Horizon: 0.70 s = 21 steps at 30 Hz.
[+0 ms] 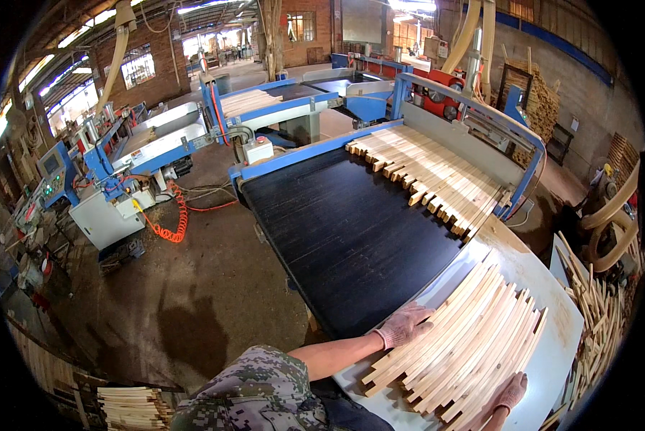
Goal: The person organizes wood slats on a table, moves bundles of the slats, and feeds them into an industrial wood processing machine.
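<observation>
A row of pale wooden strips (466, 337) lies side by side on a smooth grey-white tabletop (563, 316), its ends uneven. My left hand (406, 325), in a pinkish work glove, is closed against the left edge of the row. At the right edge, near the strips' lower ends, my right hand (512, 391) is gloved too, its fingers curled against the outermost strip. The row sits between both hands. Part of the right forearm falls outside the picture.
A black conveyor belt (337, 230) adjoins the tabletop, carrying another row of wooden strips (430, 172) under a blue frame. Loose strips (599, 337) are heaped at the right. A stack of strips (134, 408) stands at lower left; a machine with an orange coiled hose (175, 228) stands beyond.
</observation>
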Motion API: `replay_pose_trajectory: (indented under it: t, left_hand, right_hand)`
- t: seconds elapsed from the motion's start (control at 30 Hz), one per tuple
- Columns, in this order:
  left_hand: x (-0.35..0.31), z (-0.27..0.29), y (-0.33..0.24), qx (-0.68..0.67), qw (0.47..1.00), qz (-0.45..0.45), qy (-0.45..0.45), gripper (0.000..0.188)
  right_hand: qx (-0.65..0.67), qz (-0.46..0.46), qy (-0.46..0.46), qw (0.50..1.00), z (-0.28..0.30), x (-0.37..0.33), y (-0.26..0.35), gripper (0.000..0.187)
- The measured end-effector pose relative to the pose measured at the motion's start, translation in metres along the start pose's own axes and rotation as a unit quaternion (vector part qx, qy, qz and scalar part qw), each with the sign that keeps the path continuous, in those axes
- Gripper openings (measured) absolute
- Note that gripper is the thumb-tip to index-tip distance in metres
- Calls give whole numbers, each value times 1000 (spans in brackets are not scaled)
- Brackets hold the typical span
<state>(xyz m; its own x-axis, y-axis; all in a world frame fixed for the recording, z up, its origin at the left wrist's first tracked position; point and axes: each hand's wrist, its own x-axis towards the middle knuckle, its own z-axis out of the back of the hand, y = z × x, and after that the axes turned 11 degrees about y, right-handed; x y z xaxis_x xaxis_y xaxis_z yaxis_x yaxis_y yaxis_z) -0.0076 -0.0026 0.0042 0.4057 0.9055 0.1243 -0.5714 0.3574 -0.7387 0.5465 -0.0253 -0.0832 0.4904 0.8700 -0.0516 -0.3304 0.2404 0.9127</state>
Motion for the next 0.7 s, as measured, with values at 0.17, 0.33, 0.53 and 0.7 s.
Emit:
replay_pose_trajectory:
  t: [0.17,0.33,0.53,0.7]
  left_hand:
    - [2,-7,7,20,1000,9,-7,61]
    - [4,-11,13,27,1000,1,-12,60]
    - [-1,0,-3,10,1000,-5,-12,57]
    - [1,1,-6,2,999,-26,-38,50]
  right_hand:
    - [-1,12,-4,1000,-2,-2,2,63]
    - [-12,7,16,1000,-3,0,4,64]
    - [-5,3,-4,1000,1,-4,0,65]
    - [49,-9,2,999,-9,-26,27,62]
